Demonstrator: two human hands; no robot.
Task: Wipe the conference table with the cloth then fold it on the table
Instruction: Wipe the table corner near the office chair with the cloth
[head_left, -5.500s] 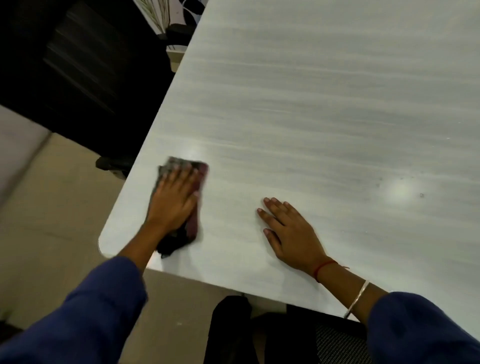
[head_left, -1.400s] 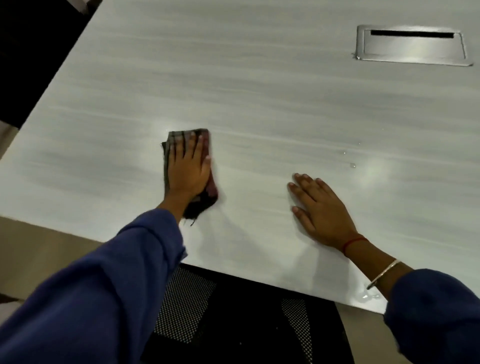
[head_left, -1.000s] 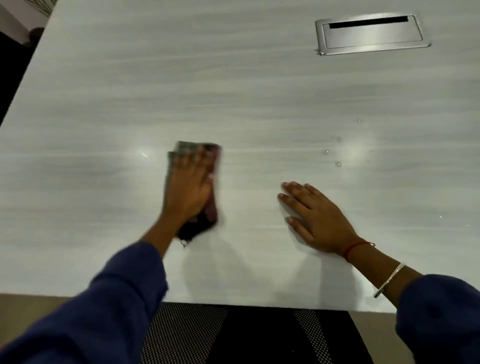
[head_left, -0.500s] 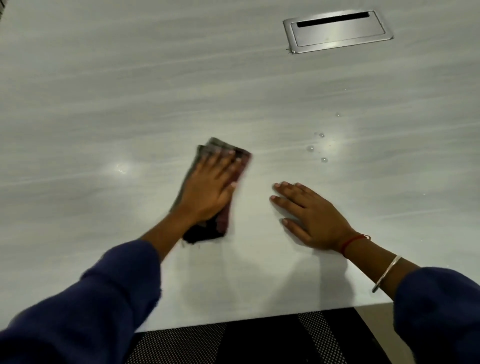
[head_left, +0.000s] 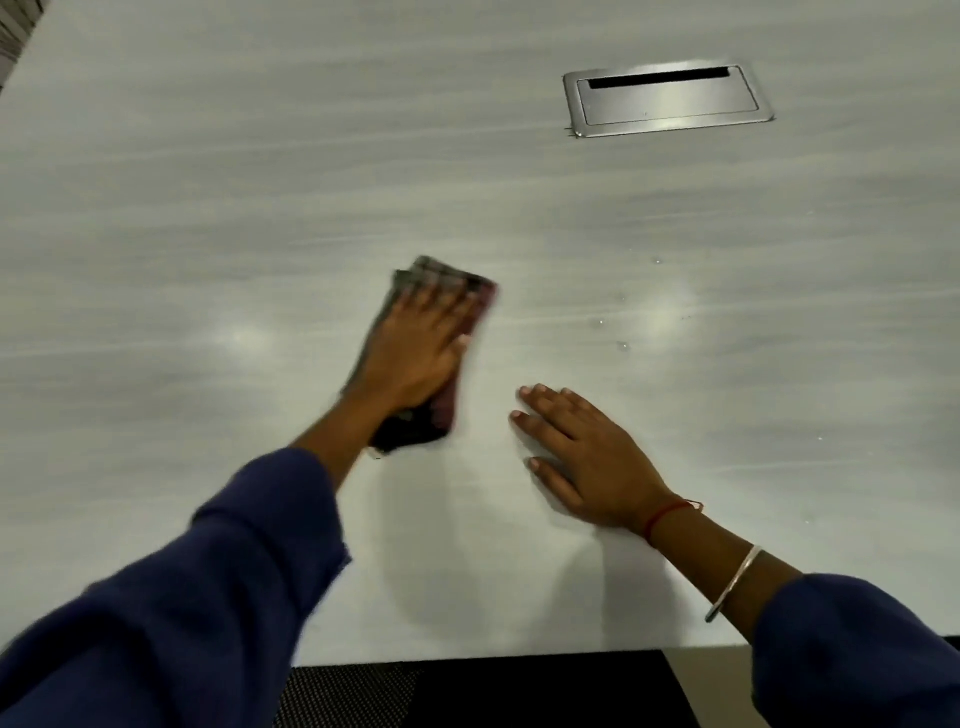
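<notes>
Head view. While the left hand (head_left: 415, 353) lies on the cloth (head_left: 441, 279), its fingers are stretched out straight and close together, palm down, pressing the fabric flat onto the conference table (head_left: 208, 182); they press rather than grasp.

Cloth: dark, checked, with a reddish edge, folded into a narrow pad. It lies on the tabletop near the middle of the frame, angled with its far end toward the upper right. Far end shows past the fingertips, near end shows behind the wrist. Hand and cloth are blurred.

Right hand (head_left: 582, 462): just to the right of the cloth, apart from it, palm down on bare tabletop. Fingers straight and slightly spread, thumb out toward the near edge, holding nothing. Red thread (head_left: 667, 512) at the wrist, thin metal bangle (head_left: 735, 582) further up the forearm. Both arms in dark blue sleeves (head_left: 182, 597).

Table: pale grey, streaked grain, two soft glare patches. A few small droplets (head_left: 623, 345) sit to the right of the cloth, beyond the right hand.

Container: one metal hatch (head_left: 667, 101) is recessed in the tabletop at the upper right, well apart from both hands. Its lid lies shut in the frame, with a dark slot along the far side. Contents cannot be seen.

Near edge: black mesh chair back (head_left: 353, 696) below the table rim.
</notes>
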